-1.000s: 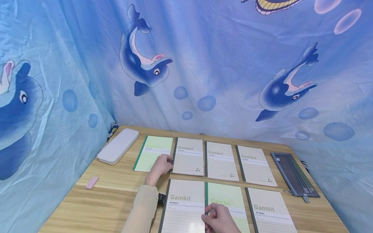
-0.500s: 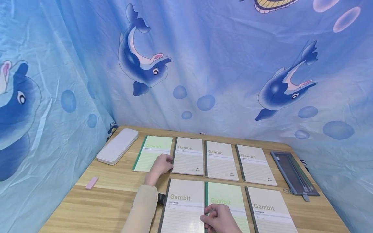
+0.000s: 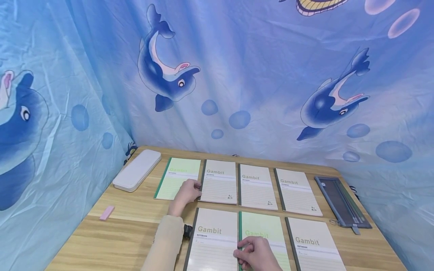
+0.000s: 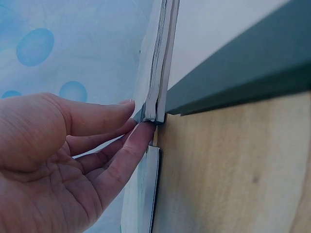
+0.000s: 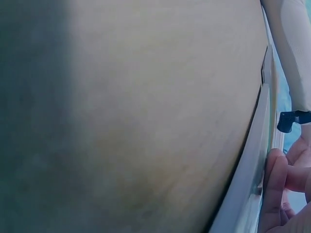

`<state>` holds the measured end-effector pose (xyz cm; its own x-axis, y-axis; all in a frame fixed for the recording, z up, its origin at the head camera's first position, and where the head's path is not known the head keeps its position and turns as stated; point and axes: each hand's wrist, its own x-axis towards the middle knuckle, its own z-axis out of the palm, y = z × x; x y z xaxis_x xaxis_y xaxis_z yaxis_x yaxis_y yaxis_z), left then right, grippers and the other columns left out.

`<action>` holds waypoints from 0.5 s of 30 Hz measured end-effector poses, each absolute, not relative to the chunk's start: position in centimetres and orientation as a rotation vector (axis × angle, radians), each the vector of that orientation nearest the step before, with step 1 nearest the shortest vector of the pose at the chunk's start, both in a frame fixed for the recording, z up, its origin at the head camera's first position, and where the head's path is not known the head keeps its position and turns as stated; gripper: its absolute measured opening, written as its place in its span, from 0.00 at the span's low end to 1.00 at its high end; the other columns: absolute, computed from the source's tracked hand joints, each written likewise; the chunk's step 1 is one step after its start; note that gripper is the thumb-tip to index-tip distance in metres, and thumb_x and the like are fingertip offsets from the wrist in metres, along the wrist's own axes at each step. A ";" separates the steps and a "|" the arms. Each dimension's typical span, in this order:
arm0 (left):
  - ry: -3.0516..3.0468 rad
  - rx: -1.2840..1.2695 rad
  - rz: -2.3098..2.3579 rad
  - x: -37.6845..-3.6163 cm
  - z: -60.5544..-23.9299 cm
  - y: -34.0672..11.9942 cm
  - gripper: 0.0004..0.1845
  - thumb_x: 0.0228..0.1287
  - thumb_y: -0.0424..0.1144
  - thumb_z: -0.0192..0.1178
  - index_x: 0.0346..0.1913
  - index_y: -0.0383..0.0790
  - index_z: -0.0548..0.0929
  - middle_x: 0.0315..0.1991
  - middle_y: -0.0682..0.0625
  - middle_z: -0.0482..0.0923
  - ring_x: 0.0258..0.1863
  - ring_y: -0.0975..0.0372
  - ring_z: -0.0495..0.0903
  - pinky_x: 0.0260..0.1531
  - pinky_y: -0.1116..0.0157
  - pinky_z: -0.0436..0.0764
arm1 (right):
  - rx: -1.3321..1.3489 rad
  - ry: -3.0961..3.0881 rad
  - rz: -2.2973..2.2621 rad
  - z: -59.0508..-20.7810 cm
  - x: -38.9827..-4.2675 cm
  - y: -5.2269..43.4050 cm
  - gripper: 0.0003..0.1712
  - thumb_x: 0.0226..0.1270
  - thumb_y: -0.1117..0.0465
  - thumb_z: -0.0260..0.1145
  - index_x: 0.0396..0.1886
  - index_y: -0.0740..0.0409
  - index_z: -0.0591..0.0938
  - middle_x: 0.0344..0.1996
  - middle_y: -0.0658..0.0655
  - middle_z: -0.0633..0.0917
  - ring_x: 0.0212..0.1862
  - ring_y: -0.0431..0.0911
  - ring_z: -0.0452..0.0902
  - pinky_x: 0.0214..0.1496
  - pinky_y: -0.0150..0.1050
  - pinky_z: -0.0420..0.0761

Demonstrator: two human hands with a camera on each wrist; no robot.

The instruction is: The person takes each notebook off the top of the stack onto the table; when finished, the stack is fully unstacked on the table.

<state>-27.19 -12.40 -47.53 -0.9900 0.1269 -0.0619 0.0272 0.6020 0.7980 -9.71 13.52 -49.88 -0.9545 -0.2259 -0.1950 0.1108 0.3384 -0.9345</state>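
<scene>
Wooden tabletop (image 3: 129, 226) carries seven notebooks; the left hand (image 3: 185, 193) rests relaxed fingers at the pale green notebook (image 3: 176, 183), while the right hand (image 3: 255, 256) seemingly pinches the near green-spined notebook (image 3: 262, 229).

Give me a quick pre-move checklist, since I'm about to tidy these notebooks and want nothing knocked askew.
1. Left hand touches the far-row green notebook at its right edge: ok.
2. Right hand rests on the near-row green notebook near its spine: ok.
3. Firm grip by either hand: cannot tell.
4. Far row lies flat, edges aligned: ok.
5. White case and grey pouch lie clear of the notebooks: ok.
</scene>
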 end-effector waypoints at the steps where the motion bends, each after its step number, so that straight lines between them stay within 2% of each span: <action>1: 2.708 0.127 1.348 -27.2 -47.5 -12.4 0.22 0.56 0.23 0.63 0.56 0.21 0.78 0.38 0.39 0.82 0.32 0.57 0.80 0.26 0.65 0.82 | -0.098 2.308 -1.661 -49.9 -9.7 13.6 0.13 0.60 0.65 0.74 0.41 0.69 0.84 0.17 0.53 0.83 0.19 0.41 0.80 0.22 0.33 0.82; 8: 2.707 0.121 1.344 -27.3 -47.4 -12.5 0.22 0.57 0.22 0.63 0.56 0.21 0.78 0.38 0.39 0.82 0.33 0.56 0.80 0.28 0.65 0.82 | -0.207 2.339 -1.675 -49.1 -10.7 14.3 0.18 0.63 0.65 0.72 0.46 0.74 0.80 0.19 0.56 0.85 0.20 0.46 0.82 0.25 0.36 0.85; 15: 2.699 0.102 1.345 -27.2 -47.5 -12.3 0.21 0.57 0.23 0.63 0.56 0.22 0.79 0.38 0.40 0.82 0.33 0.56 0.80 0.27 0.65 0.82 | -0.210 2.498 -1.661 -47.5 -13.7 15.5 0.21 0.63 0.64 0.71 0.50 0.76 0.79 0.18 0.56 0.84 0.21 0.48 0.82 0.24 0.36 0.84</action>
